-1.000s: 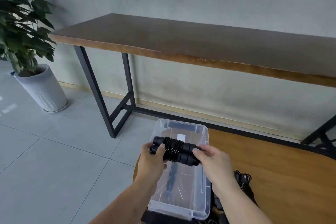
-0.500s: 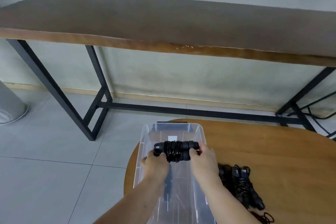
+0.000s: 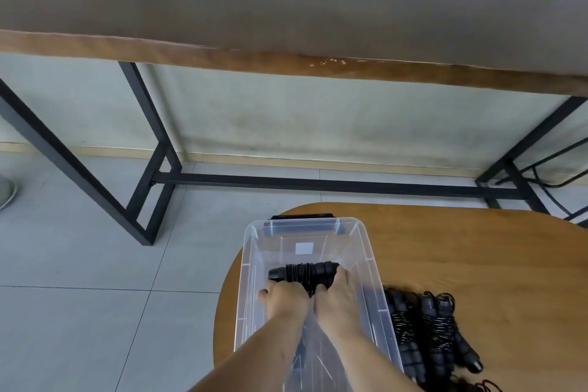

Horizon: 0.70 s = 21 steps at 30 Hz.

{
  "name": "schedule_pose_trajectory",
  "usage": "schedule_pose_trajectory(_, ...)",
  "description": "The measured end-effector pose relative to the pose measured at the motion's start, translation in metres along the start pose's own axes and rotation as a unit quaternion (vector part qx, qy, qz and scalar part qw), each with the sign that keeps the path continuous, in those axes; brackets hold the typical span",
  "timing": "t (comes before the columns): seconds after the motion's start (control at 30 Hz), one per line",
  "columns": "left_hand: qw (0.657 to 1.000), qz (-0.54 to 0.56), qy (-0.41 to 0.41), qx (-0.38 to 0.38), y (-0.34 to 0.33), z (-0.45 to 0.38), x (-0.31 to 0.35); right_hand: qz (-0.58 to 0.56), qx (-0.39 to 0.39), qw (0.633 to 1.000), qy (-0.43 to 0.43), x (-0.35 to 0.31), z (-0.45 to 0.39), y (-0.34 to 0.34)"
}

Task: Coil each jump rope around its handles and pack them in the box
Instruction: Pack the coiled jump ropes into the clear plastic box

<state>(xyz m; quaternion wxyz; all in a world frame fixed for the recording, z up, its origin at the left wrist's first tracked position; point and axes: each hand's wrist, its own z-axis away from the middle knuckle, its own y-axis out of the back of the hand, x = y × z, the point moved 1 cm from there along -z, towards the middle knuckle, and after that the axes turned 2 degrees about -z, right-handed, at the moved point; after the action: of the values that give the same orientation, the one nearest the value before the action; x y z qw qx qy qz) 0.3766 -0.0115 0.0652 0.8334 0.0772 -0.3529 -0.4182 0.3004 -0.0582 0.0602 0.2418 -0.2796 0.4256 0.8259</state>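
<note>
Grey floor tiles point(image 3: 79, 264) fill the left of the frame, beneath a long wooden bench point(image 3: 286, 25) on black legs that spans the top. At lower centre, a clear plastic box point(image 3: 362, 242) stands on a round wooden table point(image 3: 477, 258); inside it, the left hand point(image 3: 284, 297) and right hand point(image 3: 337, 296) curl their fingers round a coiled jump rope point(image 3: 304, 272). At lower right, more coiled ropes point(image 3: 432, 334) lie on the table just beside the box.

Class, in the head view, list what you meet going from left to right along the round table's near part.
Clear box → left hand → right hand, both on the coiled rope in the box → pile of ropes on the table.
</note>
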Motion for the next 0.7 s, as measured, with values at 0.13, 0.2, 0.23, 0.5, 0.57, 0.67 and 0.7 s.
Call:
schedule_pose_trajectory(0.13,1.0,-0.007,-0.02,-0.005,-0.007,-0.012,-0.003,-0.015,-0.003,1.0,-0.024,0.009,-0.014,-0.013)
schedule_pose_trajectory(0.2,1.0,0.011,-0.023,-0.003,-0.014,-0.02,-0.007,-0.024,-0.008,0.999,-0.031,0.012,-0.018,-0.017)
schedule_pose_trajectory(0.23,0.999,0.013,-0.029,-0.005,-0.016,-0.023,-0.009,-0.024,-0.012,0.999,-0.033,0.012,-0.02,-0.019)
schedule_pose_trajectory(0.5,0.998,-0.015,-0.054,-0.039,-0.023,-0.042,-0.024,-0.026,-0.057,0.996,-0.056,0.02,-0.033,-0.022)
schedule_pose_trajectory(0.57,0.997,-0.02,-0.067,-0.041,-0.023,-0.043,-0.024,-0.039,-0.055,0.996,-0.057,0.022,-0.035,-0.026)
schedule_pose_trajectory(0.67,0.993,-0.025,-0.107,-0.035,-0.022,-0.043,-0.026,-0.058,-0.054,0.995,-0.06,0.027,-0.038,-0.03)
schedule_pose_trajectory(0.7,0.991,-0.029,-0.123,-0.035,-0.021,-0.044,-0.028,-0.059,-0.056,0.995,-0.06,0.027,-0.039,-0.031)
